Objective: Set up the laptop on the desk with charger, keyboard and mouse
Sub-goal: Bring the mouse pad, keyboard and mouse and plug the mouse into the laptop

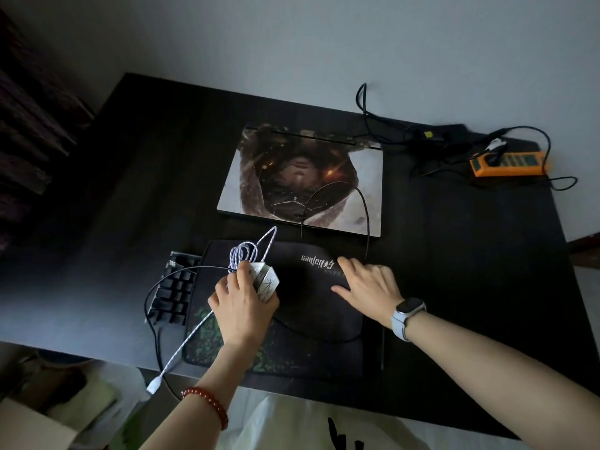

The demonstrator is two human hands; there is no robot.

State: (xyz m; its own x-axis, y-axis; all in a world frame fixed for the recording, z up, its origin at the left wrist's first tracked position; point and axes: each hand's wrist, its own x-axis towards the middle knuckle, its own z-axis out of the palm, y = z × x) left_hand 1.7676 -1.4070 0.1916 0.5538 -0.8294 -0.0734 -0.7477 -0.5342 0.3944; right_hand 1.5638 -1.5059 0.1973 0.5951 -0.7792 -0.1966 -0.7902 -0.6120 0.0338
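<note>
A closed laptop (302,180) with a picture on its lid lies in the middle of the dark desk (130,203). In front of it a dark mouse pad (311,323) covers most of a black keyboard (173,290), whose left end shows. My left hand (242,306) grips a white mouse (266,280) on the pad's left part; its white braided cable (243,254) is coiled beside it and trails off the desk's front edge. My right hand (367,287) presses on the pad with spread fingers. The black charger (444,133) lies at the back right.
An orange power strip (509,164) sits at the desk's back right with black cables looping around it. A thin black cable (365,209) arcs over the laptop lid. A white wall stands behind. Boxes and bags are on the floor at the lower left.
</note>
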